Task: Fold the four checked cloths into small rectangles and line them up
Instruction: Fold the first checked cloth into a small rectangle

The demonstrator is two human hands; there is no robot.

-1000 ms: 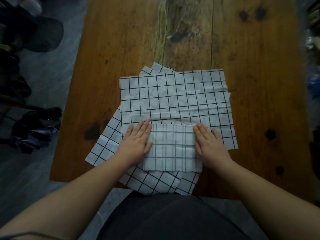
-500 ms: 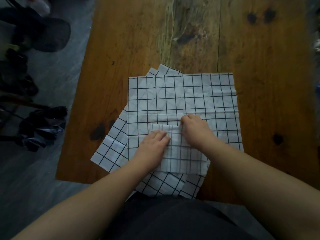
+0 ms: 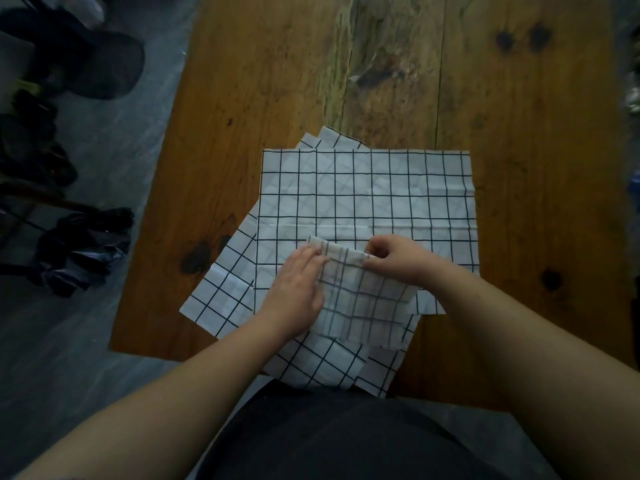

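Fingers point(image 3: 384, 244) of the right hand point(image 3: 398, 261) curl and pinch the raised upper edge of the one folded cloth point(image 3: 363, 303). The left hand point(image 3: 298, 289) presses on the cloth's left side, fingers straight and together. This cloth sits at lower centre of the frame and looks nearly square, so I cannot tell its long axis; its pinched edge runs left to right, dipping rightward. It lies on one unfolded cloth point(image 3: 367, 195) set square to the frame. Two tilted cloths point(image 3: 221, 292) show beneath, which makes four in all. All lie on the wooden table point(image 3: 519, 133), at its lower edge.
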